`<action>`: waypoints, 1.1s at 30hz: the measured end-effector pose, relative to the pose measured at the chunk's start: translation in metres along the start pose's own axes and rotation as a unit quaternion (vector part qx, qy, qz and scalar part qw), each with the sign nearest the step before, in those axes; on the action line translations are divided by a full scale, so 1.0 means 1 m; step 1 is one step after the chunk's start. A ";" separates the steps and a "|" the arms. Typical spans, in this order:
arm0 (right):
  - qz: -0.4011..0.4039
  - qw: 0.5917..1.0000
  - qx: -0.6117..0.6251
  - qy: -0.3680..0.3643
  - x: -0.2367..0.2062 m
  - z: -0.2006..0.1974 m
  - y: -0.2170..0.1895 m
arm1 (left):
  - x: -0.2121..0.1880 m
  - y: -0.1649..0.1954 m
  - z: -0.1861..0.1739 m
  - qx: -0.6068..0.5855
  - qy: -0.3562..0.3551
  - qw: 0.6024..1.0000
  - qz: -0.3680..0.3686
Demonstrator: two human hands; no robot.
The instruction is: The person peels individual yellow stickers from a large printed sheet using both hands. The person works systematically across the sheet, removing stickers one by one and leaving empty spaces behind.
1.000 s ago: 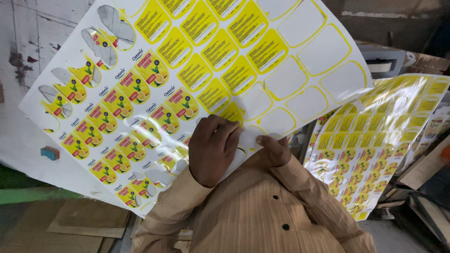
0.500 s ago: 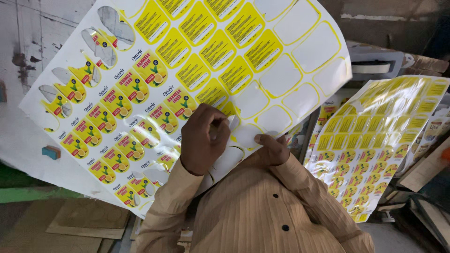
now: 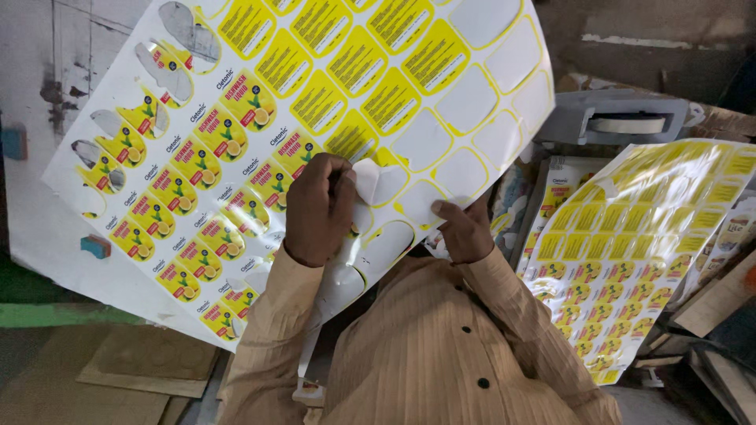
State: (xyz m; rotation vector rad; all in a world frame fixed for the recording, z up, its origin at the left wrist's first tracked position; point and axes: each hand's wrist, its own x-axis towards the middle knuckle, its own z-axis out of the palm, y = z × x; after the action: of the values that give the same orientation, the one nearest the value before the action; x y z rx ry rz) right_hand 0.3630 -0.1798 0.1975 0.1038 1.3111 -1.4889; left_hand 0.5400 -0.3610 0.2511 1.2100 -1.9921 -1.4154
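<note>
I hold up a large white sticker sheet [image 3: 236, 157] with rows of yellow labels; several spots at its right side are peeled bare. My left hand [image 3: 319, 208] pinches a half-peeled yellow label [image 3: 376, 182] near the sheet's lower middle, and its white back curls outward. My right hand [image 3: 465, 232] grips the sheet's lower edge just right of that label. Both sleeves are striped tan fabric.
A second sheet of yellow labels [image 3: 638, 252] lies at the right over a stack of more sheets. A grey tape dispenser [image 3: 622, 122] sits behind it. Cardboard [image 3: 142, 366] and a green strip [image 3: 47, 315] lie at the lower left, and wooden boards [image 3: 720, 303] at the right.
My left hand has slid up the sheet and lifted a label's corner, so its white back now shows. The sheet has tilted slightly. My right hand has stayed on the lower edge.
</note>
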 end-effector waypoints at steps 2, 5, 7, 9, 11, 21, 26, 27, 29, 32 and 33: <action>-0.004 0.999 -0.039 0.005 0.002 -0.003 -0.002 | 0.001 0.000 0.000 -0.006 0.004 1.000 0.004; 0.062 0.964 -0.251 -0.055 0.003 -0.012 -0.016 | 0.001 0.001 0.004 -0.025 0.021 0.999 -0.001; 0.180 0.831 -0.511 -0.128 -0.004 -0.020 -0.038 | -0.001 0.000 0.008 -0.008 0.004 1.000 0.029; 0.020 0.779 -0.552 -0.297 -0.014 -0.018 -0.057 | -0.003 -0.001 0.012 0.012 0.004 0.999 0.051; -0.090 0.735 -0.572 -0.353 -0.025 -0.001 -0.069 | -0.004 -0.003 0.016 0.029 0.002 0.997 0.065; -0.450 0.490 -0.703 -0.253 0.022 0.100 -0.082 | -0.013 -0.011 0.014 0.036 0.026 0.996 0.079; -0.484 0.492 -0.670 -0.272 0.030 0.095 -0.075 | -0.027 -0.026 0.021 0.030 0.064 0.990 0.118; -0.482 0.504 -0.665 -0.267 0.031 0.095 -0.072 | -0.029 -0.029 0.024 0.026 0.071 0.990 0.119; -0.483 0.525 -0.652 -0.258 0.033 0.096 -0.067 | -0.030 -0.034 0.028 0.020 0.091 0.988 0.125; -0.473 0.572 -0.624 -0.242 0.035 0.095 -0.058 | -0.032 -0.039 0.031 0.045 0.098 0.986 0.124; -0.471 0.594 -0.609 -0.234 0.035 0.095 -0.056 | -0.033 -0.040 0.031 0.043 0.098 0.987 0.116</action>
State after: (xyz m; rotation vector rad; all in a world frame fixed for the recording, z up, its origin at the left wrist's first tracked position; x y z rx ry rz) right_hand 0.3598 -0.2839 0.2469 -2.0117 1.7020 -0.8546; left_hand 0.5511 -0.3212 0.2077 1.0662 -1.9981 -1.0665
